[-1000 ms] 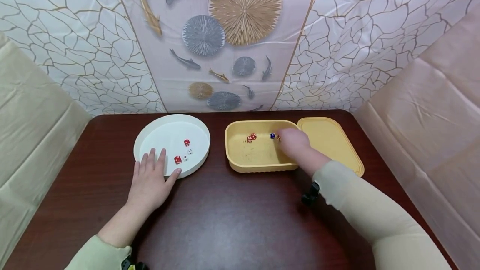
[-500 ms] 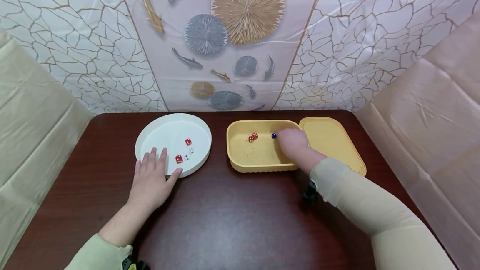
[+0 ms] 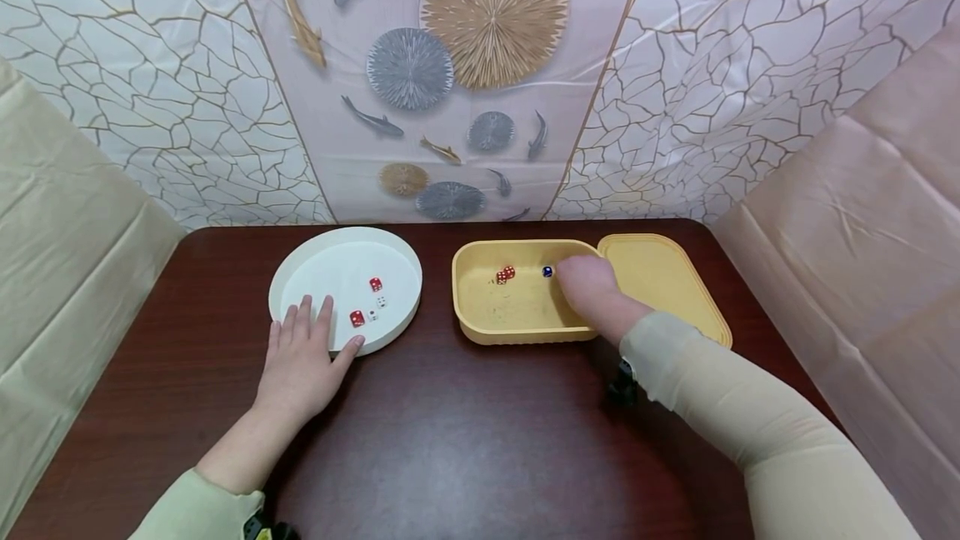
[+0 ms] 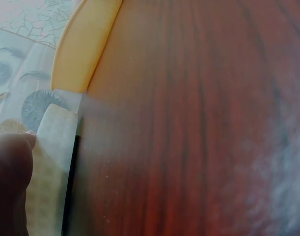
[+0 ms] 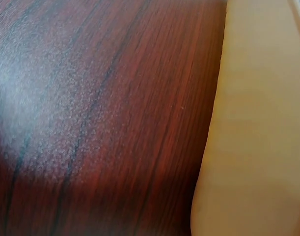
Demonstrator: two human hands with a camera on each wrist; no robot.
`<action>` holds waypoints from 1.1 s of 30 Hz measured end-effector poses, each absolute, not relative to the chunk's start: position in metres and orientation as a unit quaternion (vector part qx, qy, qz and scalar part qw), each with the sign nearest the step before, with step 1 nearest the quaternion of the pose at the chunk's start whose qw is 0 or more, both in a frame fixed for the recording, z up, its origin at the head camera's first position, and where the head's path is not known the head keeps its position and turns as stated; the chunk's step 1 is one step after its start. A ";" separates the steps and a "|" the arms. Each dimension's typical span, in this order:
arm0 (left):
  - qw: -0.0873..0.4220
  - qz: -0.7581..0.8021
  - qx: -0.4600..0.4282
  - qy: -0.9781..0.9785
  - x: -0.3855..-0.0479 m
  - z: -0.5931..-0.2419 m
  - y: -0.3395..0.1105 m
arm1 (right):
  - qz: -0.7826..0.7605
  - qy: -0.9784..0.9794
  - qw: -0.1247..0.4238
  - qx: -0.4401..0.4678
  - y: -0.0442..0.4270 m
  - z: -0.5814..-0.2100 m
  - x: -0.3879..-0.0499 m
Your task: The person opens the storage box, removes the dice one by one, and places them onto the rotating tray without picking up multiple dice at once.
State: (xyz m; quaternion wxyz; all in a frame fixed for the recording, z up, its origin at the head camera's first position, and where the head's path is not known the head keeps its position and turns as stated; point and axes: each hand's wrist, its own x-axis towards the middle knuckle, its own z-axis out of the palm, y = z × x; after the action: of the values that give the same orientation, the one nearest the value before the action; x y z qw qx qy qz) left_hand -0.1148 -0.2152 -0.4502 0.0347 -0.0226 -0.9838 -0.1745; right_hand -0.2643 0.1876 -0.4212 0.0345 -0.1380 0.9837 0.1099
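My left hand (image 3: 300,365) rests with spread, straight fingers over the near-left rim of a round white tray (image 3: 300,277). In that tray lie two red dice (image 3: 357,318) and two white dice (image 3: 381,302). My right hand (image 3: 588,290) reaches down into the right end of a yellow rectangular box (image 3: 517,332); its fingertips and anything between them are hidden behind the hand. Just left of it in the box sits a blue die (image 3: 547,272). Two red dice (image 3: 505,275) lie together farther left. In the left wrist view, the thumb (image 4: 12,157) is beside the white tray's wall (image 4: 51,167).
A flat yellow lid (image 3: 667,282) lies right of the box, partly under the right forearm. All stands on a dark brown table (image 3: 450,423). Patterned cloth (image 3: 487,173) hangs behind, with plain cloth at both sides.
A small gold-spotted die beside my right fingertips, visible a second ago, is now out of sight behind the hand. The right hand has barely moved; the left stays put. The head view shifted slightly.
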 end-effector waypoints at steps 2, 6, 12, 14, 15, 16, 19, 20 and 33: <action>0.035 -0.177 -0.023 -0.983 -0.115 -0.451 -0.215 | 0.105 0.985 0.036 -0.133 0.188 -0.421 -0.264; 0.037 -0.178 -0.024 -0.983 -0.115 -0.451 -0.214 | 0.078 0.989 0.041 -0.116 0.188 -0.420 -0.263; 0.037 -0.180 -0.026 -0.983 -0.115 -0.451 -0.214 | 0.078 0.990 0.037 -0.111 0.190 -0.418 -0.264; 0.036 -0.179 -0.026 -0.983 -0.115 -0.450 -0.214 | 0.085 0.989 0.031 -0.121 0.190 -0.417 -0.264; 0.036 -0.178 -0.026 -0.983 -0.115 -0.450 -0.214 | 0.086 0.988 0.028 -0.126 0.191 -0.417 -0.264; 0.035 -0.176 -0.025 -0.983 -0.115 -0.450 -0.214 | 0.085 0.988 0.025 -0.130 0.192 -0.417 -0.264; 0.033 -0.176 -0.024 -0.984 -0.115 -0.450 -0.215 | 0.077 0.987 0.014 -0.143 0.192 -0.414 -0.260; 0.033 -0.176 -0.024 -0.984 -0.115 -0.450 -0.215 | 0.072 0.987 0.009 -0.145 0.191 -0.413 -0.259; 0.036 -0.177 -0.026 -0.983 -0.116 -0.452 -0.216 | -0.036 0.984 -0.057 -0.163 0.174 -0.397 -0.244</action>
State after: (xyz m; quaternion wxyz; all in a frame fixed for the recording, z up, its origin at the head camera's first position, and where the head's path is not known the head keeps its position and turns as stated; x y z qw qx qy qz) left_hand -0.1157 -0.2159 -0.4517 0.0362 -0.0261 -0.9832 -0.1772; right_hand -0.2436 0.1739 -0.3973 -0.0566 -0.1633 0.9843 -0.0359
